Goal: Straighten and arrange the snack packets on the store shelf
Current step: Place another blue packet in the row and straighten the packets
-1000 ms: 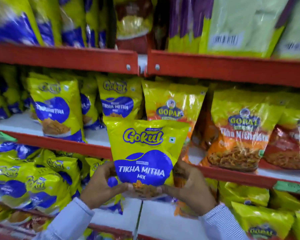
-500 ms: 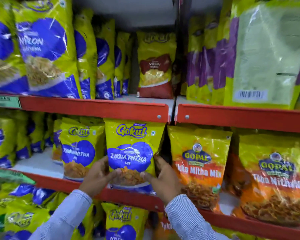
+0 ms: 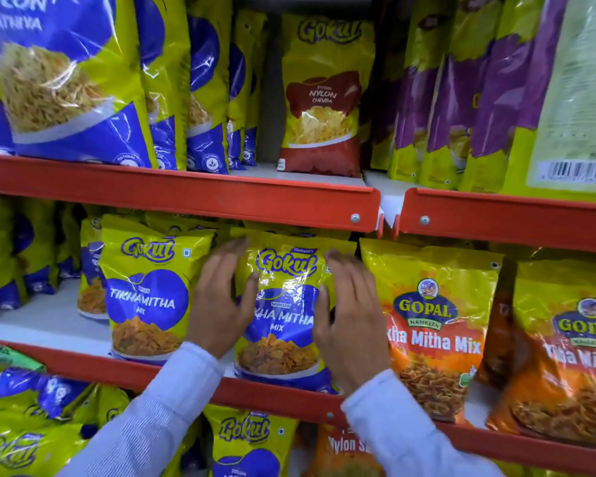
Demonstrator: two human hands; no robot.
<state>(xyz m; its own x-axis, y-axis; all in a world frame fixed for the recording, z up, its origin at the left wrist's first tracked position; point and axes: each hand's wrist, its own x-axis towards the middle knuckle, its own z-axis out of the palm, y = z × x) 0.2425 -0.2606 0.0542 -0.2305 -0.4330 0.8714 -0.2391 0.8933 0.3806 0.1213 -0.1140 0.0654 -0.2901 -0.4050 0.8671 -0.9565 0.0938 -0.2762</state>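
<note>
The left hand (image 3: 217,301) covered the first letters of "TIKHA" on the middle Gokul packet (image 3: 283,315), and the right hand (image 3: 350,318) hid that packet's right edge and the opening letters on the Gopal packet (image 3: 434,325) beside it. Both hands' fingertips were smeared by motion. The upper red shelf rail (image 3: 186,194) cut off the tops of the far packets behind them. At the right edge a second Gopal packet (image 3: 572,356) ran out of the picture, its name cut short. The orange packet (image 3: 344,449) on the shelf below was mostly hidden behind the right sleeve (image 3: 403,438). The barcode (image 3: 575,170) at upper right was too blurred to read.
</note>
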